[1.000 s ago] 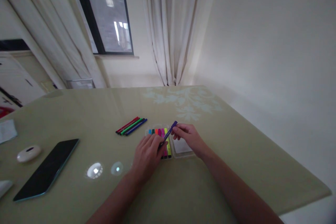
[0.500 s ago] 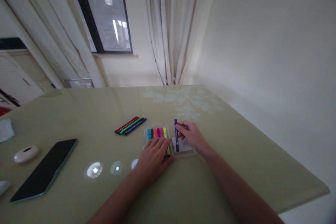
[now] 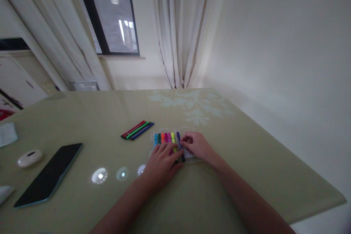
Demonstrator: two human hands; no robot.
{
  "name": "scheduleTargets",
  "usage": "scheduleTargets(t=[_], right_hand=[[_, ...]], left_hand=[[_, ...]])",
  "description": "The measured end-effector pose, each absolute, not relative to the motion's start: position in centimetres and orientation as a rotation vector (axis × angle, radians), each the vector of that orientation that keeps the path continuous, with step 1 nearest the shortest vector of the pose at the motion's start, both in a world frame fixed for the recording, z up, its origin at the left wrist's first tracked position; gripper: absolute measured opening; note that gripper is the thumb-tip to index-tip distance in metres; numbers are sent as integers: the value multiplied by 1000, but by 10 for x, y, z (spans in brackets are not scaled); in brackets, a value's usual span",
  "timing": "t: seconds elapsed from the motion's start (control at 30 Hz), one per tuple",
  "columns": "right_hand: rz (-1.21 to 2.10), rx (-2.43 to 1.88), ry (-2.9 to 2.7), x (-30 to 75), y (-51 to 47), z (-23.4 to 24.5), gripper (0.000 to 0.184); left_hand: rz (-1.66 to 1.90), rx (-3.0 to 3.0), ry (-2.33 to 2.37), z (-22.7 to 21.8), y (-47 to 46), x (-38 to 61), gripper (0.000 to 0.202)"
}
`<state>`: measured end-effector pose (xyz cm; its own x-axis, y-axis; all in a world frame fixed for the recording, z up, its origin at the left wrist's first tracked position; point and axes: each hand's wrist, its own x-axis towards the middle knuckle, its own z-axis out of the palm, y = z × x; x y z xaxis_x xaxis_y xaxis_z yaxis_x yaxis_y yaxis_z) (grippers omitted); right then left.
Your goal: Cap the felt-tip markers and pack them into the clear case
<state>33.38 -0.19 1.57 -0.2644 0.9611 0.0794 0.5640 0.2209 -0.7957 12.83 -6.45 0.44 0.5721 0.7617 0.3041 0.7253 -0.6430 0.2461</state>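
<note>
A clear plastic pen case (image 3: 152,142) lies on the table with several coloured markers (image 3: 164,138) side by side in it. A purple marker (image 3: 178,139) lies at the right end of that row. My right hand (image 3: 197,147) rests on the case's right half, fingers curled against the purple marker. My left hand (image 3: 161,163) lies flat over the near ends of the markers, fingers stretched out. Several loose markers (image 3: 137,130), red, green, black and blue, lie together on the table to the left of the case.
A dark tablet (image 3: 48,175) lies at the near left of the green table (image 3: 246,161). A white oval object (image 3: 29,158) and a folded cloth (image 3: 7,134) sit beyond it. Wall and curtain stand behind the table's far edge.
My right hand has brought the purple marker down from above the case and laid it in the row beside the yellow one. My left hand slid a little toward me over the markers.
</note>
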Motion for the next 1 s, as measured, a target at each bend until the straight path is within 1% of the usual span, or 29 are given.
scheduleTargets(t=[0.17,0.27,0.33,0.4,0.47,0.57,0.67,0.77,0.87,0.93,1.0], right_hand=[[849,-1413,-1987,334,-3,20,6],[808,-1380,-2020,335,-4,22,5],[779,-1374,-2016,335,-4,23,7],[759,-1367,-2001,335,-5,23,10],[759,-1354,-1993,334,-5,24,11],[758,-1344,-1981,332,-5,24,11],[753,-1343,-1966,333,-5,24,11],[756,-1328,-1956,333,-5,24,11],[773,-1309,-1942,331,-6,24,15],[851,-1283,-1915,328,-8,25,25],[988,-1220,-1858,325,-9,26,34]], left_hand=[[622,2690,1231,8,-63,128,40],[750,2580,1277,13,-53,116,38],[863,2450,1531,15,-42,100,36],[875,2359,1897,15,-31,81,35],[726,2284,2227,13,-25,64,37],[524,2208,2419,10,-23,52,35],[496,2227,2408,10,-24,52,29],[588,2273,2365,11,-24,54,27],[874,2248,2213,13,-23,61,27],[1097,2204,1995,13,-26,72,25],[1223,2214,1736,11,-32,87,21]])
